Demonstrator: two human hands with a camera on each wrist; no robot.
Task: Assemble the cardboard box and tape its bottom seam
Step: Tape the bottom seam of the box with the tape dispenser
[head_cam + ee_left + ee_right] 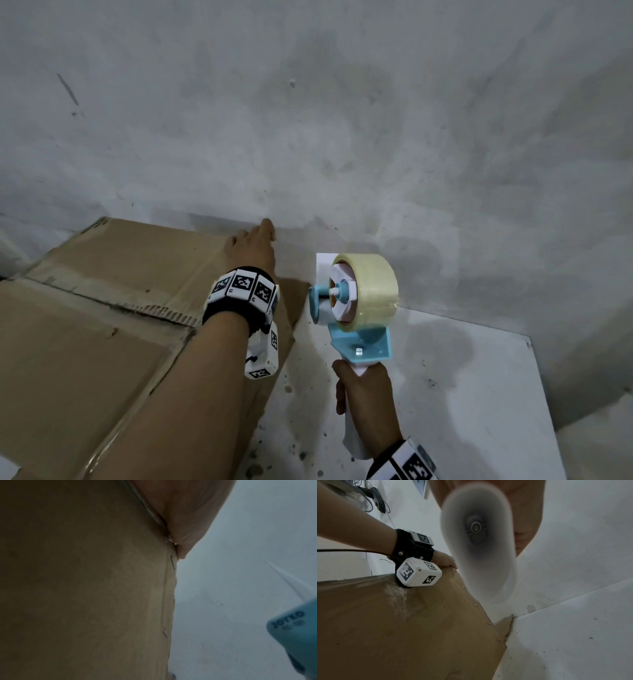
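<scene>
From the head view the cardboard box (113, 325) fills the lower left, lying on the white floor (462, 394) hard against a grey wall (308, 120). Its flaps are folded shut and the seam between them runs from the near right up and away to the left, glossy tape along part of it. The box's long axis cannot be judged, since its near end runs out of the picture.

The left hand (255, 245) lies on the box's far right corner, fingers reaching over the edge by the wall; whether they curl round that edge, I cannot tell. The right hand (364, 401) has its grip clenched round the white handle of the tape dispenser (356, 308), held upright just right of the box. The clear roll sits on top, its axle pointing left towards the box; the handle points down into the palm.

The left wrist view adds what the head view misses: metal staples (172, 563) down the box's corner edge, and lettering on the dispenser's blue frame (291, 626).

The right wrist view looks up the handle's butt end (477, 536), blurred and close. It alone shows the box's side wall (402, 635) with crinkled tape (397, 599) running down it, and a fan (366, 503) in the far corner.
</scene>
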